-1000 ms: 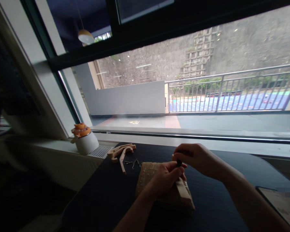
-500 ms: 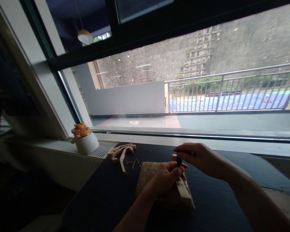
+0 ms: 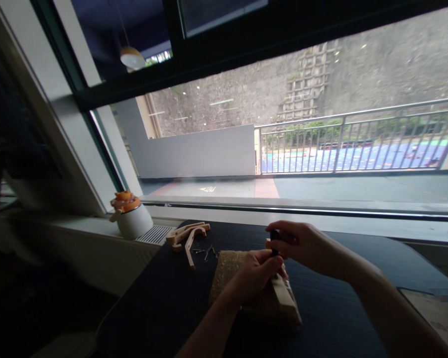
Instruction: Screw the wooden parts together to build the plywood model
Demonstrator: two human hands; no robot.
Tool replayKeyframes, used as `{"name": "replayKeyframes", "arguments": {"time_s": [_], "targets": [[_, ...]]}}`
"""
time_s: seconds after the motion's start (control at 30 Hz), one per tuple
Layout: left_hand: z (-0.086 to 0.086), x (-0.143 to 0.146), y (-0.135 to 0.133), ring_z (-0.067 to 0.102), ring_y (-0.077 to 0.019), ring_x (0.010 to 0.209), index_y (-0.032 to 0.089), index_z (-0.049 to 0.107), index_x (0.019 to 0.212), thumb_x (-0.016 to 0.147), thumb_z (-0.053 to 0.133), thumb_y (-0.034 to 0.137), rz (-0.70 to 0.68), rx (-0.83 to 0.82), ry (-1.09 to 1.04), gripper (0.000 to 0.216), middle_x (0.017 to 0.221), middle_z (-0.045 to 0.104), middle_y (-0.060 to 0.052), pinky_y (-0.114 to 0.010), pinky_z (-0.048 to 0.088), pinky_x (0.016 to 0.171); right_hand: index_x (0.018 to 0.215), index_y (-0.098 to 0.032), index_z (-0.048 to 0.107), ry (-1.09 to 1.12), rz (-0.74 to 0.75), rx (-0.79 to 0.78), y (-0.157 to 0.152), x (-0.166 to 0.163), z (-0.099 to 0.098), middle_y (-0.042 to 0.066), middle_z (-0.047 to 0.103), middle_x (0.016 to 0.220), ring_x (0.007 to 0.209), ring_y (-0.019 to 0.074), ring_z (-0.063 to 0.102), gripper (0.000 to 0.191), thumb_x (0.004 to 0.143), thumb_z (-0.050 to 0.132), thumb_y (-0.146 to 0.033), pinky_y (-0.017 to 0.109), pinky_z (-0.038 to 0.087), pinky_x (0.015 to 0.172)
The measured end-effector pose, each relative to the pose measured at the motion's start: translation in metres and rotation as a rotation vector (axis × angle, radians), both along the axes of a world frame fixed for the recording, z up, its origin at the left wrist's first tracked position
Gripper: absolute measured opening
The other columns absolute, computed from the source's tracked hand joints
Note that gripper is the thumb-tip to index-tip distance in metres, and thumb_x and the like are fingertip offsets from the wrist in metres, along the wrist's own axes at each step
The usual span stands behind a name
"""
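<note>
Right hand [image 3: 308,247], centre frame, pinched shut on a dark tool [image 3: 274,235], held upright. Tool's lower end hidden behind the left hand [image 3: 257,274]; tip type unreadable. Left hand clenched on a wood piece [image 3: 286,300], just below the right hand, fingers touching the tool. Wood piece lying on a board [image 3: 223,271], running from under the hands toward lower right of frame, far end poking out by the right thumb. Board flat on the dark desk [image 3: 164,303], centre bottom. Left of board: small metal fasteners [image 3: 207,251] loose on the desk, then curved wood parts [image 3: 188,233] near the desk's far left edge. White pot [image 3: 132,219] with orange lid on the sill, mid left, off the desk. Sheet [image 3: 438,315] at lower right corner, partly blurred.
</note>
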State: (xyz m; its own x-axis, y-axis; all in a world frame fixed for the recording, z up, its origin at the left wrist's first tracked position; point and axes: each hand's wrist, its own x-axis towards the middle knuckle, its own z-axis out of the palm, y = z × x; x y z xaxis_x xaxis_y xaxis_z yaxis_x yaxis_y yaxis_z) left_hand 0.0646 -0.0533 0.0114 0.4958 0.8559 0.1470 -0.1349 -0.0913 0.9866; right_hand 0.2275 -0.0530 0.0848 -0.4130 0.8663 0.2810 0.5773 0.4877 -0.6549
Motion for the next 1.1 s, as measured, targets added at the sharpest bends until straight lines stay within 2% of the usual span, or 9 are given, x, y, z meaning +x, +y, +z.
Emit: {"name": "replayKeyframes", "arguments": {"time_s": [0.1,0.2,0.47,0.7,0.8,0.9,1.1], "targets": [[-0.002,0.0,0.001,0.053,-0.0121,0.065,0.011,0.066,0.078,0.08,0.057,0.036,-0.007,-0.008,0.008,0.027,0.071,0.061,-0.003,-0.023,0.041,0.065,0.113,-0.02,0.06,0.034,0.061,-0.092,-0.001,0.005,0.002,0.001,0.067,0.075,0.066,0.016,0.061,0.032,0.086,0.05,-0.033,0.025,0.045,0.057],[-0.006,0.001,0.002,0.055,-0.0136,0.068,0.011,0.067,0.086,0.08,0.057,0.036,0.004,-0.005,0.009,0.028,0.073,0.062,-0.004,-0.024,0.042,0.068,0.11,-0.02,0.061,0.071,0.086,-0.133,0.0,0.008,0.001,0.003,0.068,0.08,0.071,0.0172,0.062,0.029,0.088,0.048,-0.033,0.027,0.047,0.061],[-0.003,0.001,0.001,0.055,-0.0135,0.067,0.011,0.066,0.081,0.079,0.057,0.035,0.004,0.0,0.012,0.026,0.072,0.063,-0.004,-0.025,0.042,0.067,0.105,-0.02,0.062,0.107,0.082,-0.117,0.001,0.001,-0.002,0.002,0.068,0.079,0.069,0.017,0.062,0.026,0.088,0.049,-0.035,0.026,0.047,0.059],[-0.001,0.001,0.0,0.054,-0.0126,0.065,0.012,0.065,0.078,0.078,0.058,0.039,0.012,-0.026,0.02,0.028,0.071,0.061,-0.003,-0.023,0.041,0.063,0.088,-0.019,0.064,0.07,0.004,-0.03,0.0,-0.004,-0.003,0.001,0.065,0.07,0.063,0.0158,0.059,0.02,0.082,0.055,-0.036,0.025,0.045,0.055],[0.001,0.001,-0.001,0.053,-0.0123,0.064,0.011,0.064,0.072,0.078,0.058,0.041,0.001,-0.019,0.016,0.031,0.07,0.061,-0.003,-0.023,0.04,0.063,0.096,-0.02,0.064,0.061,0.008,-0.028,0.0,-0.004,-0.002,0.0,0.064,0.068,0.06,0.0145,0.057,0.023,0.082,0.055,-0.035,0.024,0.044,0.054],[0.002,0.0,-0.002,0.053,-0.0125,0.064,0.011,0.063,0.072,0.079,0.058,0.041,-0.011,-0.018,0.008,0.031,0.07,0.061,-0.003,-0.024,0.04,0.064,0.108,-0.019,0.062,0.088,0.057,-0.094,0.001,-0.003,-0.001,0.001,0.066,0.072,0.063,0.0151,0.059,0.03,0.084,0.051,-0.034,0.025,0.045,0.056],[0.0,-0.001,-0.001,0.056,-0.0138,0.068,0.011,0.065,0.077,0.081,0.056,0.039,-0.019,0.001,0.009,0.029,0.074,0.063,-0.004,-0.025,0.041,0.068,0.107,-0.018,0.062,0.12,0.109,-0.173,0.002,0.0,0.001,0.004,0.067,0.081,0.07,0.0171,0.061,0.029,0.086,0.05,-0.033,0.029,0.048,0.062]]}}
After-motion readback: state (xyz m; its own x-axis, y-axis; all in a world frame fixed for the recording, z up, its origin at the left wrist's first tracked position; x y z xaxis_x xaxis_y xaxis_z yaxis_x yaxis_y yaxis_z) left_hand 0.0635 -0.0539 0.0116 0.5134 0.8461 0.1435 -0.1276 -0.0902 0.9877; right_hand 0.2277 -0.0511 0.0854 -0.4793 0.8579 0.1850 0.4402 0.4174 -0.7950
